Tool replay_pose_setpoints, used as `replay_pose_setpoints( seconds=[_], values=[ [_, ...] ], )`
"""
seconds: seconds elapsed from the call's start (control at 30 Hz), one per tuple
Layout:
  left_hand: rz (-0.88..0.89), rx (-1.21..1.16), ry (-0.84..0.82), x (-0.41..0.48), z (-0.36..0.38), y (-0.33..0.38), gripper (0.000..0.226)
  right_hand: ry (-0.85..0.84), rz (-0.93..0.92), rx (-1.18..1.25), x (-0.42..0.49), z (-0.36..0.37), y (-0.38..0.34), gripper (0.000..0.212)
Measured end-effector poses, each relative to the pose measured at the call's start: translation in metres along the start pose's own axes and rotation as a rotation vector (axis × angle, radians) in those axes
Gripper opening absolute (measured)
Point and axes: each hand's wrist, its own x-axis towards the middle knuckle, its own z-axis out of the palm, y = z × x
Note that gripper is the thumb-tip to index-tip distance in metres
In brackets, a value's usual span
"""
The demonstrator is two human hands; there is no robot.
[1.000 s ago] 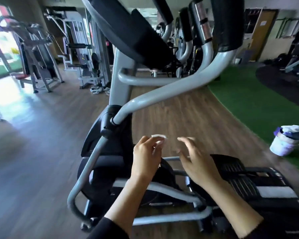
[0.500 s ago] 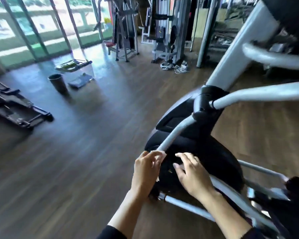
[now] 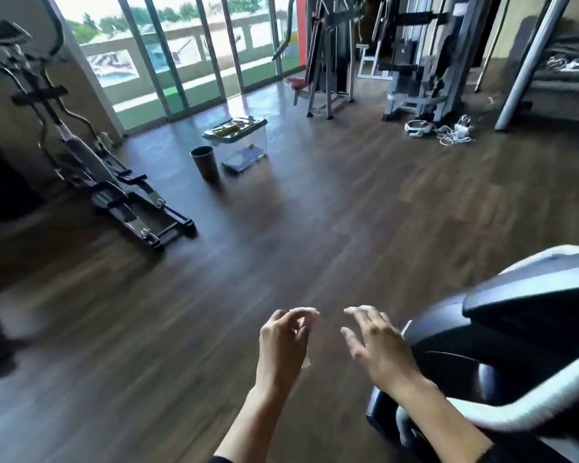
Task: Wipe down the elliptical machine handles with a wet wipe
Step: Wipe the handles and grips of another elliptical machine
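The left hand (image 3: 283, 342) has the wipe (image 3: 307, 312), but the wipe touches no part of the machine (image 3: 522, 315). The handles are out of view, so I cannot tell whether they have been wiped. The view faces open floor (image 3: 281, 228) with a bin (image 3: 204, 163) ahead. That suggests the wiping is either finished, with the wipe due for the bin, or not begun; the picture does not settle it.

The left hand is curled, thumb and fingertips pinching the small white wipe, which shows above the fingers and hangs below the palm. The right hand (image 3: 378, 345) is beside it but apart. Its fingers are spread and loosely bent, grasping nothing, and it hovers by the machine's dark housing with no clear contact. Further off, the bin stands just beside a clear box (image 3: 244, 142). A second elliptical (image 3: 91, 168) stands by the left wall.
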Motion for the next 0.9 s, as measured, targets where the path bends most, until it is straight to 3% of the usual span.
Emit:
replay_pose_setpoints(
  seconds=[0.37,0.53,0.7,0.9],
  values=[
    [0.016,-0.027,-0.058,0.226,0.045,-0.036,0.016,-0.016,0.076,0.001,0.215,0.030,0.010,0.040],
    [0.042,0.004,-0.107,0.356,0.076,-0.019,0.018,0.044,0.134,0.011,0.338,0.006,0.028,0.039],
    [0.016,-0.061,-0.096,0.467,0.118,-0.001,0.008,0.085,0.204,0.010,0.438,-0.018,0.059,0.037],
    [0.096,-0.072,-0.233,0.579,0.196,0.025,0.005,0.161,0.351,0.022,0.525,-0.034,0.124,0.034]
  ],
)
